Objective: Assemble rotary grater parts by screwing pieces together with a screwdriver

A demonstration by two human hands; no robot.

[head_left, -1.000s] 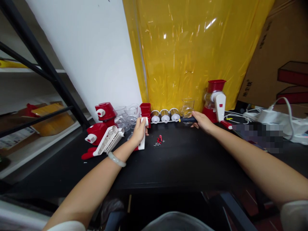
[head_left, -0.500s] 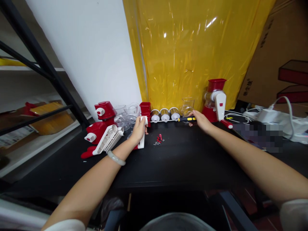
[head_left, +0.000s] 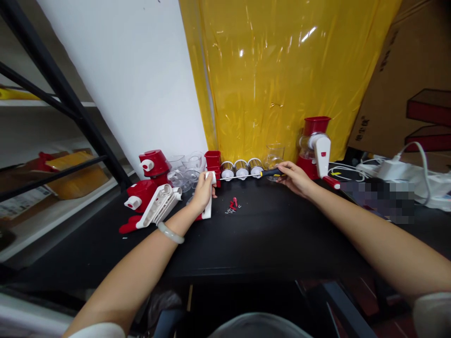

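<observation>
My left hand (head_left: 203, 191) is wrapped round a white crank handle (head_left: 207, 210) with a red grip, held upright over the black table. In my right hand (head_left: 294, 177) is a screwdriver (head_left: 269, 173) with a black and yellow handle. Its long thin shaft runs level to the left, and the tip meets the top of the crank handle; the exact contact is too small to make out. On the table between the hands lie small red parts (head_left: 234, 203) and several loose screws (head_left: 230, 211).
Left of my hand are white crank handles (head_left: 160, 204), red grater bases (head_left: 143, 193) and clear plastic housings (head_left: 192, 164). Behind stand a red hopper (head_left: 213, 160) and metal grater drums (head_left: 241, 169). An assembled rotary grater (head_left: 315, 150) stands at right, near white cables and a power strip (head_left: 428, 180).
My right hand's fingers have shifted round the screwdriver handle, and its yellow marks now show less. My left hand keeps the crank handle in nearly the same place.
</observation>
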